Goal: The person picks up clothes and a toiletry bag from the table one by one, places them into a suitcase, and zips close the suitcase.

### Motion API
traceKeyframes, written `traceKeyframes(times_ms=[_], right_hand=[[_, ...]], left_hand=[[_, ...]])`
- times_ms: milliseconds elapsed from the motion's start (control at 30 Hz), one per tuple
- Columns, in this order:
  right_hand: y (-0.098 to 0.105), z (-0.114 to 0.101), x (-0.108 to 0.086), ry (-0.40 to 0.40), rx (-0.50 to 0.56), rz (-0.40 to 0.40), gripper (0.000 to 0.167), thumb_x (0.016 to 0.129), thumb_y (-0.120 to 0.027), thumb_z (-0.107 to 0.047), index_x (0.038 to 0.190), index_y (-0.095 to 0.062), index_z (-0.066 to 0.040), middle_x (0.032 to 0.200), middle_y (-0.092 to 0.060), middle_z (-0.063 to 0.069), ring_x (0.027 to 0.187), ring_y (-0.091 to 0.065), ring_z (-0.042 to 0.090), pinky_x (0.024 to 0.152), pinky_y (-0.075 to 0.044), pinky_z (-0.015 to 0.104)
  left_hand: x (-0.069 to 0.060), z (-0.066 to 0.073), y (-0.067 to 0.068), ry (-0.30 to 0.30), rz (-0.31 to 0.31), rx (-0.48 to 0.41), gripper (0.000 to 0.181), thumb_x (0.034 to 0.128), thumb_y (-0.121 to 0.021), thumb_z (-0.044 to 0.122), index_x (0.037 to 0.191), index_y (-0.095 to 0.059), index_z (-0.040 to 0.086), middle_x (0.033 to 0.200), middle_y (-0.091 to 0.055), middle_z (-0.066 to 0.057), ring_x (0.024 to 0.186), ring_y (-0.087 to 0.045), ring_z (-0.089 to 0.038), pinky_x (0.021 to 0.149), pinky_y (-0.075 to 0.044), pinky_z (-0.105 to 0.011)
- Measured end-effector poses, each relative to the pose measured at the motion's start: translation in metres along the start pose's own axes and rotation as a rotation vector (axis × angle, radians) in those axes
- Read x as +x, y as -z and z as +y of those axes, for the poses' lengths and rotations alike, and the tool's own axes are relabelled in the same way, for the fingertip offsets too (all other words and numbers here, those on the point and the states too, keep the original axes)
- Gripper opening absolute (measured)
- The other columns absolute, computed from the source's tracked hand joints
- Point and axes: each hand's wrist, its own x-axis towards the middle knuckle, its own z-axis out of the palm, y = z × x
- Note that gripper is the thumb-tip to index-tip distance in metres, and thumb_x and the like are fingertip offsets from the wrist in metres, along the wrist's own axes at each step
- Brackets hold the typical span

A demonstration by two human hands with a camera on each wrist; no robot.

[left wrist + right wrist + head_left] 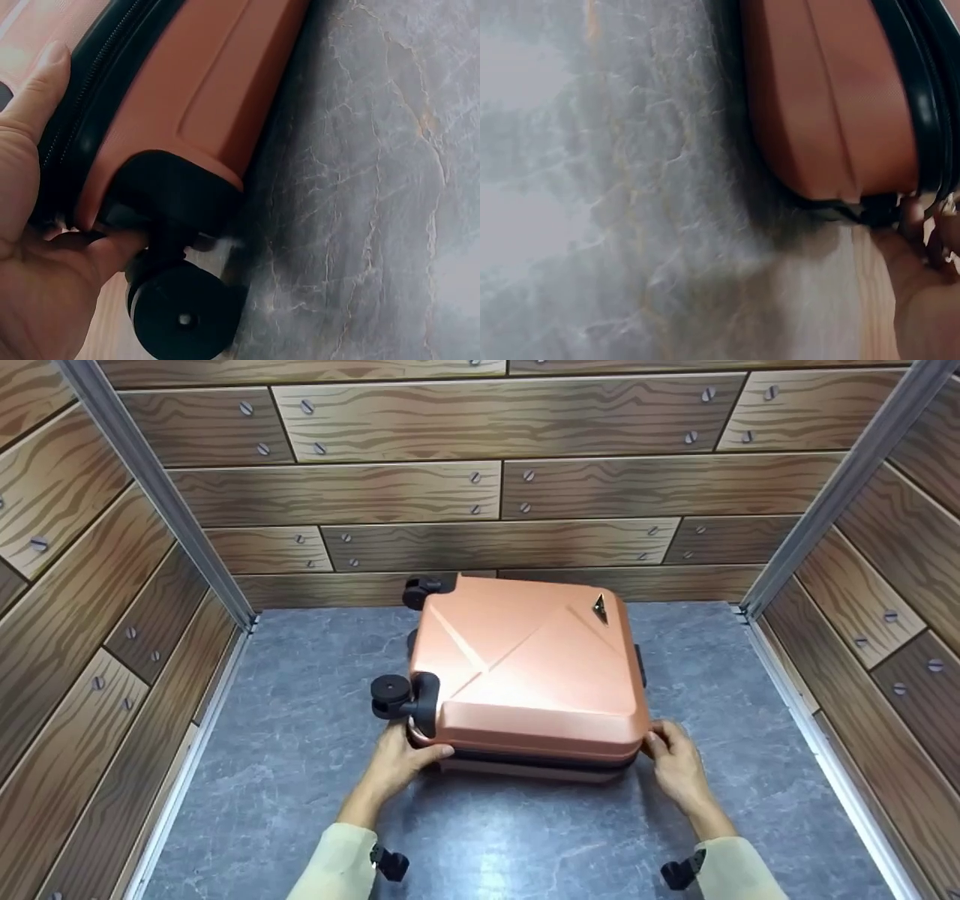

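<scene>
A rose-gold hard-shell suitcase lies flat on the floor, its black wheels pointing left. My left hand grips its near left corner. In the left wrist view, the thumb lies along the side by the black zipper, and the fingers curl round the wheel end beside a wheel. At the near right corner, my right hand holds the suitcase edge with bent fingers. The right wrist view shows those fingers at the corner's underside, partly cut off by the frame.
Grey marble-patterned floor surrounds the suitcase. Wood-plank-patterned walls stand at the back, left and right, with metal posts in the corners and metal strips along the side edges.
</scene>
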Motion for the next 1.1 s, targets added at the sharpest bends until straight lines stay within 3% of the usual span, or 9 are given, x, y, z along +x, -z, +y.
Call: traceKeyframes(times_ms=[133,300,433,567,733,867,1000,1100], right_hand=[[-0.002,0.009,-0.005,0.038,0.135,0.007,0.014,0.107,-0.052,0.005,0.111,-0.064,0.011,0.11,-0.067,0.008,0.102,-0.065,0.0,0.093,-0.055,0.016],[-0.004,0.019,-0.012,0.096,0.175,0.005,0.01,0.104,-0.055,0.008,0.106,-0.063,0.013,0.1,-0.068,-0.006,0.098,-0.063,-0.004,0.09,-0.054,0.012],[-0.006,0.02,-0.018,0.169,0.152,0.035,0.008,0.103,-0.058,0.008,0.105,-0.064,0.013,0.101,-0.067,0.003,0.094,-0.06,-0.004,0.084,-0.052,0.012],[-0.007,0.017,-0.024,0.22,0.056,0.08,0.005,0.101,-0.061,0.007,0.103,-0.065,0.008,0.102,-0.062,0.014,0.088,-0.055,0.001,0.077,-0.047,0.012],[-0.008,0.007,-0.028,0.142,-0.035,0.104,0.003,0.102,-0.065,0.001,0.102,-0.066,0.004,0.103,-0.06,0.011,0.092,-0.055,0.005,0.081,-0.046,0.012],[-0.008,0.0,-0.024,0.071,-0.074,0.095,0.006,0.104,-0.063,-0.004,0.098,-0.063,-0.001,0.095,-0.059,0.008,0.082,-0.052,0.01,0.072,-0.044,0.02],[-0.007,-0.003,-0.012,0.066,-0.079,0.105,0.01,0.106,-0.061,-0.005,0.096,-0.06,-0.001,0.089,-0.057,0.007,0.076,-0.05,0.011,0.068,-0.042,0.024],[-0.005,-0.003,-0.003,0.068,-0.087,0.112,0.011,0.106,-0.061,-0.007,0.097,-0.06,-0.001,0.09,-0.057,0.008,0.078,-0.05,0.012,0.069,-0.041,0.024]], left_hand=[[0.0,0.0,0.0,0.007,0.006,0.017,0.08,0.077,-0.095,0.039,0.139,-0.058,0.003,0.124,-0.07,-0.012,0.118,-0.064,-0.027,0.109,-0.048,-0.05],[-0.001,0.0,0.001,0.016,0.006,0.02,0.08,0.078,-0.094,0.04,0.139,-0.058,0.004,0.124,-0.07,-0.012,0.119,-0.064,-0.027,0.11,-0.047,-0.049],[-0.002,-0.001,0.001,0.021,-0.018,0.005,0.08,0.0778,-0.094,0.04,0.139,-0.058,0.005,0.127,-0.069,-0.011,0.121,-0.064,-0.027,0.111,-0.047,-0.05],[-0.002,-0.002,0.0,-0.005,-0.052,-0.009,0.09,0.0736,-0.097,0.037,0.145,-0.053,0.004,0.136,-0.066,-0.014,0.129,-0.061,-0.028,0.116,-0.044,-0.05],[-0.003,-0.003,-0.004,-0.05,-0.033,0.027,0.099,0.0717,-0.099,0.033,0.15,-0.048,0.001,0.142,-0.062,-0.019,0.134,-0.058,-0.032,0.119,-0.042,-0.05],[-0.005,-0.002,-0.008,-0.062,0.015,0.077,0.092,0.072,-0.098,0.034,0.145,-0.054,0.0,0.137,-0.066,-0.019,0.13,-0.062,-0.033,0.115,-0.045,-0.051],[-0.007,0.001,-0.014,-0.056,0.068,0.092,0.084,0.0716,-0.098,0.036,0.137,-0.059,0.0,0.128,-0.07,-0.017,0.122,-0.066,-0.034,0.109,-0.05,-0.051],[-0.008,0.004,-0.021,-0.036,0.101,0.091,0.089,0.0712,-0.098,0.037,0.14,-0.056,-0.001,0.127,-0.07,-0.019,0.121,-0.066,-0.035,0.108,-0.05,-0.052]])
